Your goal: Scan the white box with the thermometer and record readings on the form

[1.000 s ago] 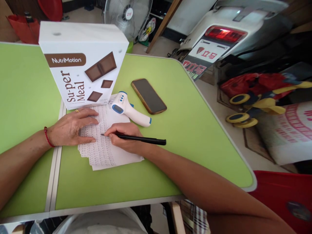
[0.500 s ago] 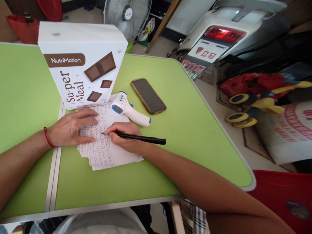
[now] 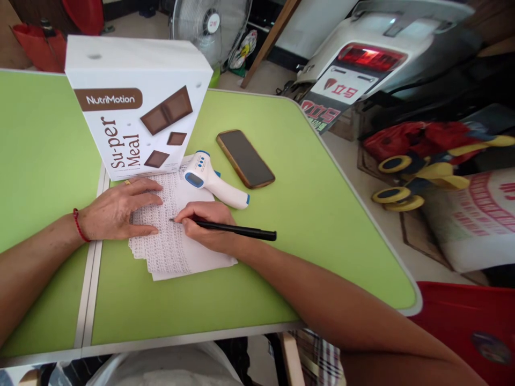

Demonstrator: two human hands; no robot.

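Note:
Sheets of paper (image 3: 173, 252) covered in rows of small handwriting lie on the green table (image 3: 322, 225). My left hand (image 3: 120, 210) rests flat on their left edge, fingers apart. A black pen (image 3: 245, 230) is pinched in my right hand (image 3: 211, 225), its tip at the writing. Just beyond that hand, a white and blue infrared thermometer (image 3: 215, 182) lies partly over the papers. Behind the sheets stands a white NutriMotion box (image 3: 137, 112), upright and touching or nearly touching the paper. To the right of the thermometer lies a phone (image 3: 246, 158) in a brown case, its screen dark.
A metal seam (image 3: 89, 289) crosses the table left of the papers. Beyond the table are a fan (image 3: 213, 27) and a white scooter (image 3: 370, 48) with a red tail light. A red stool or bin (image 3: 462, 321) stands at the lower right, near a printed sack (image 3: 478, 220).
The pen and my right hand have shifted very slightly to the right. My left hand stays on the papers, and the objects on the table keep their places.

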